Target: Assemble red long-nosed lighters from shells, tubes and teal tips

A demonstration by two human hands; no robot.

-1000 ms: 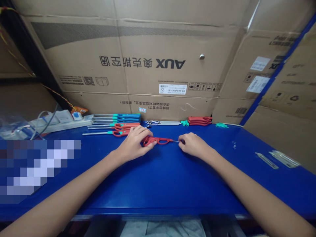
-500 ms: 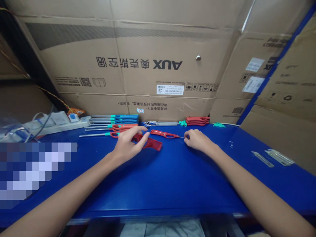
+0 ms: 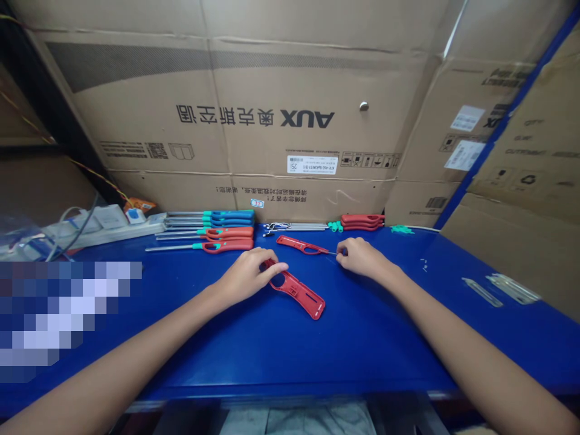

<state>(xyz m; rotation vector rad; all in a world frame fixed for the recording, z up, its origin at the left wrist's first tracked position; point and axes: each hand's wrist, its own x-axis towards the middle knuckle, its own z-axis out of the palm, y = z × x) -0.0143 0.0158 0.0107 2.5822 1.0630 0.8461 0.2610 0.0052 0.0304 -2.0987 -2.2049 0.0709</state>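
Note:
My left hand (image 3: 249, 272) is closed on the trigger-loop end of a red lighter handle half-shell (image 3: 301, 296), gripped between thumb and fingers. The shell's hollow inner side faces up, its wide end slanting down to the right. My right hand (image 3: 360, 257) is pinched on a thin metal piece (image 3: 332, 253); most of it is hidden by the fingers. That piece meets the narrow end of a second red handle half-shell (image 3: 299, 244), which lies farther back with its inner side up. The two shells are apart.
Assembled long-nosed lighters (image 3: 226, 244) in red and blue line the back left, by a power strip (image 3: 118, 229). Metal tubes (image 3: 303, 227), green caps (image 3: 335, 226) and stacked red handles (image 3: 362, 222) sit along the cardboard wall (image 3: 272, 72). Flat clear pieces (image 3: 514, 289) lie at right.
My left hand has moved toward me with the red half-shell, closing on its loop end; the shell's wide end now points lower right. My right hand has barely moved.

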